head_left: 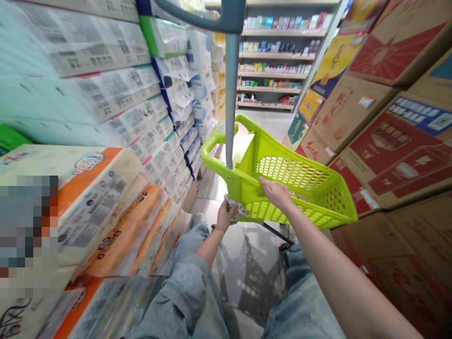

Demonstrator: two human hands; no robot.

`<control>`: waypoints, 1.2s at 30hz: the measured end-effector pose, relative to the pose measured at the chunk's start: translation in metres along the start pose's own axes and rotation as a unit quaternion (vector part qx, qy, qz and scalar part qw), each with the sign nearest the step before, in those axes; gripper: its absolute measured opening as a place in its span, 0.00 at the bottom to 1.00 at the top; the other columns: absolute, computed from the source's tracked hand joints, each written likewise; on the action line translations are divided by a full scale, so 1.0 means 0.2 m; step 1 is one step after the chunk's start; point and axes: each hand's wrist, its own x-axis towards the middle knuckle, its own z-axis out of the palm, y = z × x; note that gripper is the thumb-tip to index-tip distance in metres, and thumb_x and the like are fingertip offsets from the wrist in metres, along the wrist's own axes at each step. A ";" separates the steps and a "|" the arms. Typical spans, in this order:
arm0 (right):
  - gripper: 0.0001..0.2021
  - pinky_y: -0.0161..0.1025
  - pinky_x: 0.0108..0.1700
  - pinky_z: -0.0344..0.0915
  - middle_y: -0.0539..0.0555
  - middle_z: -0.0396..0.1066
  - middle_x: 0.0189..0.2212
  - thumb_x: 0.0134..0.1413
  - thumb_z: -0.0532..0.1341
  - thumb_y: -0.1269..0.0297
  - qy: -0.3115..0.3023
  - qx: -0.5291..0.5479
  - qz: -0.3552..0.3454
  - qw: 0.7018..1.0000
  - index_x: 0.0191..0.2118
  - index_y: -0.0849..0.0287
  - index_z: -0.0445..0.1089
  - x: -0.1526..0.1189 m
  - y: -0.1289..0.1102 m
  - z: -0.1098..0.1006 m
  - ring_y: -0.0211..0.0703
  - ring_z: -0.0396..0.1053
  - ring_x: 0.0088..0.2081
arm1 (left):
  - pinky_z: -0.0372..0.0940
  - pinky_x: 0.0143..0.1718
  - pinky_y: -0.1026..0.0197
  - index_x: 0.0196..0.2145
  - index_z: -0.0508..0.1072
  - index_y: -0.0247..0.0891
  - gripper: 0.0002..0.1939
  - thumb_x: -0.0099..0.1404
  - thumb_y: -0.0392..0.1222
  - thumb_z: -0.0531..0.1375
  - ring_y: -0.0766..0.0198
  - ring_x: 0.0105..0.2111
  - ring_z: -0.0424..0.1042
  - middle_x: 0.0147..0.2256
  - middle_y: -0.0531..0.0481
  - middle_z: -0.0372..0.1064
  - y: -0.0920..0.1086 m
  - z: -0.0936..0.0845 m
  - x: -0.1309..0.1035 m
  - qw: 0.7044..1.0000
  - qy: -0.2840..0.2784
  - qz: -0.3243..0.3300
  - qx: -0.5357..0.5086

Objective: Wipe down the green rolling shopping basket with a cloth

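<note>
A lime-green plastic shopping basket (296, 172) on a wheeled frame stands in front of me, its grey pole (231, 94) rising at the left end. My right hand (277, 192) is closed over the near rim of the basket. Lower down, my left hand (225, 216) presses a small patterned cloth (236, 207) against the basket's outer side, below the foot of the pole. The fingers are bent round the cloth, partly hiding it. A pale flat panel (245, 149) shows inside the basket's left end.
Stacked packs of paper tissue (120, 94) line the left side, with orange-and-white packs (106, 212) closest to me. Cardboard cartons (399, 146) are piled along the right. At the far end, shelves (275, 56) hold rows of small boxes. Pale floor tiles (243, 273) run between.
</note>
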 end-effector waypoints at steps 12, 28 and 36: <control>0.36 0.41 0.41 0.63 0.56 0.75 0.42 0.61 0.32 0.43 -0.001 -0.010 -0.013 1.000 0.42 0.53 0.75 -0.05 -0.03 -0.01 0.53 0.70 0.44 | 0.63 0.33 0.65 0.37 0.67 0.36 0.15 0.56 0.47 0.61 0.65 0.33 0.68 0.33 0.50 0.69 0.45 -0.18 0.04 0.988 0.006 0.147 -0.044; 0.34 0.41 0.43 0.63 0.56 0.75 0.42 0.61 0.35 0.44 -0.006 0.000 -0.015 1.000 0.41 0.54 0.75 -0.11 -0.04 0.01 0.51 0.71 0.45 | 0.58 0.52 0.54 0.42 0.66 0.37 0.15 0.68 0.49 0.48 0.58 0.47 0.63 0.43 0.42 0.62 0.68 -0.29 -0.21 0.912 0.317 0.247 0.083; 0.33 0.41 0.44 0.63 0.54 0.75 0.42 0.62 0.34 0.45 0.004 0.011 -0.037 0.999 0.43 0.52 0.75 -0.13 -0.03 0.01 0.51 0.71 0.46 | 0.47 0.61 0.43 0.55 0.61 0.33 0.21 0.68 0.46 0.48 0.51 0.61 0.51 0.53 0.37 0.61 0.82 -0.38 -0.12 0.779 0.159 0.442 0.416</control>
